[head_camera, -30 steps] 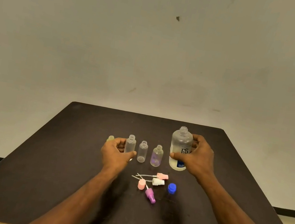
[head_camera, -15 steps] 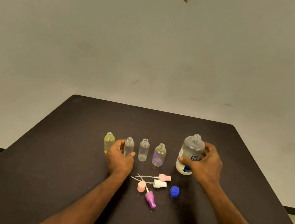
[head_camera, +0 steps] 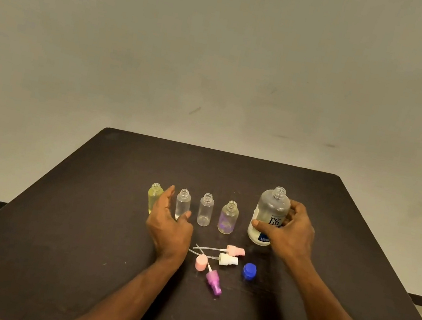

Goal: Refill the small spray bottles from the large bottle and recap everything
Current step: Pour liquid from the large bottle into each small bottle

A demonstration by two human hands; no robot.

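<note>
Right hand [head_camera: 291,234] gripping large bottle [head_camera: 269,215], left hand [head_camera: 169,223] relaxed beside clear bottle [head_camera: 182,207]

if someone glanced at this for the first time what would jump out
The right hand grips the large bottle, uncapped and upright on the dark table. Four small open bottles stand in a row to its left, the left hand open among them. Loose spray tops and a blue cap lie nearer.

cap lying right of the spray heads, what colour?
Blue: the loose cap on the table, clearest in the head view.
</note>
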